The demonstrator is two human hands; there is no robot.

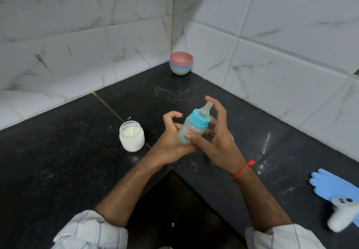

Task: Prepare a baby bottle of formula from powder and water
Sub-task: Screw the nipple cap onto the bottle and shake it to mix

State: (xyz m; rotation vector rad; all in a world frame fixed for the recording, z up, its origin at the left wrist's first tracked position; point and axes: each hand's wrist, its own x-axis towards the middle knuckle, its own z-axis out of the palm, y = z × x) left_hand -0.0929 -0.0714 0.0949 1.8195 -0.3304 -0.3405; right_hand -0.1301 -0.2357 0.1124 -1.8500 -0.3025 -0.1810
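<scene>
Powder jar [132, 139] beside bottle [193, 127], bowls [181, 63] behind.

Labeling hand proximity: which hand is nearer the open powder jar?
Left. The left hand is just right of the powder jar, apart from it; the right hand is farther right, beyond the baby bottle.

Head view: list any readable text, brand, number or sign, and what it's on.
Baby bottle: red brand print on the clear body, partly covered by the right hand; it starts roughly "Luv" and the rest is blurred, so not reliably readable.
Powder jar, stacked bowls, blue glove, white device: no text visible.
</scene>
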